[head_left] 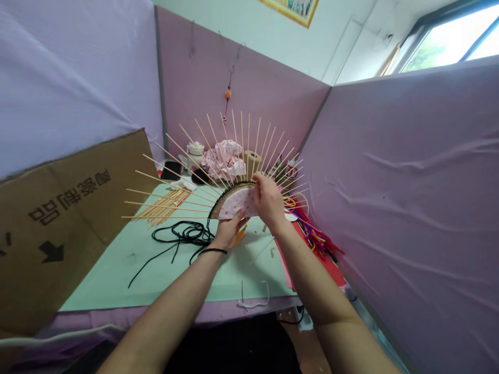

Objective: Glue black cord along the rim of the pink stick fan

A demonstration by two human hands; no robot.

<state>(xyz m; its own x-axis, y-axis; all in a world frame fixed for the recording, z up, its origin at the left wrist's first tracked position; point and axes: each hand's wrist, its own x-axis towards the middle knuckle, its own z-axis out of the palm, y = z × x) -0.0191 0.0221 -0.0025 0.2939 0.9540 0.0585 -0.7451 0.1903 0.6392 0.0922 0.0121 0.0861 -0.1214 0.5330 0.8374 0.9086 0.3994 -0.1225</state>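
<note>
a single view is given, taken from head height on the wearer and faced forward and down along two bare forearms point(312, 270), which are cut off by the bottom edge. the flat, pale green desk point(163, 280) is looked down on at a slant from close by, with the half-round fan of thin pale sticks and pink-dotted white cloth point(234, 205) set near the centre. by the wide field, the smooth, pink upright panel point(273, 98) beyond and the dark-framed glass window point(452, 44) at upper right are also taken in.
</note>
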